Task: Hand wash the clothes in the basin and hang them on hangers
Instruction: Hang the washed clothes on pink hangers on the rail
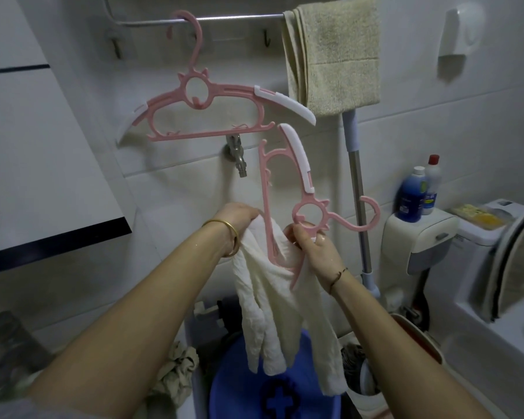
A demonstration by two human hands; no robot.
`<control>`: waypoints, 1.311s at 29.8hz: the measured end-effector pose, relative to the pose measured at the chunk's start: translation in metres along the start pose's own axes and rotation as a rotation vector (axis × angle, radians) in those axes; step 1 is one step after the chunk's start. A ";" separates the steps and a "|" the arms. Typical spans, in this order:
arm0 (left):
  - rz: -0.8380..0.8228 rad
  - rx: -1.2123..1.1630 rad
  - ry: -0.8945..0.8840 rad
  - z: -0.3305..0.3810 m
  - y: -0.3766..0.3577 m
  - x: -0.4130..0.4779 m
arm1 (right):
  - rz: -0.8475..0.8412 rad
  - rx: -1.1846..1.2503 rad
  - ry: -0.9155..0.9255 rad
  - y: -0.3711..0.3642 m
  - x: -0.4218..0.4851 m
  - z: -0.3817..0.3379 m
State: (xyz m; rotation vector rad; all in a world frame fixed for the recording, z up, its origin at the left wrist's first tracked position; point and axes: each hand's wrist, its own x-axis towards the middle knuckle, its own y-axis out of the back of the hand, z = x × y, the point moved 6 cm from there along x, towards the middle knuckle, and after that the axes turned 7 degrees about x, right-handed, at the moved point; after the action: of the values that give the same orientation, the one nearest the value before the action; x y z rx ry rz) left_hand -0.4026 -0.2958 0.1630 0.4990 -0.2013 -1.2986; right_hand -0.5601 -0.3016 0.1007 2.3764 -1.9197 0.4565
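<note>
Above blue basin (239, 385): threading wet white garment (273, 313) onto pink hanger (285, 189), left hand (239, 217) gripping cloth, right hand (312, 246) pinching hanger; next, seat shoulders, hook on rail (239, 18).

Single head-worn wide view, facing forward and slightly down at a tiled wall, close above both forearms; rail (239, 18) at 12 o'clock, basin (239, 385) at 6, toilet (478, 225) at 3.

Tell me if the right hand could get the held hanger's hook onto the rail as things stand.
Probably yes. The right hand grips the hanger near its ring, and the rail looks bare between the hung hanger and the towel.
</note>
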 end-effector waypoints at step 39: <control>0.131 -0.066 -0.067 -0.012 0.025 -0.003 | -0.211 -0.064 -0.102 -0.009 0.002 0.012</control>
State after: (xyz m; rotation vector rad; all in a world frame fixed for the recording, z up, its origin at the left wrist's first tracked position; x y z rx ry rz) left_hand -0.3764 -0.2858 0.1641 0.3803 -0.2421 -1.1910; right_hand -0.5492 -0.3043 0.0913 2.5680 -1.6652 0.2607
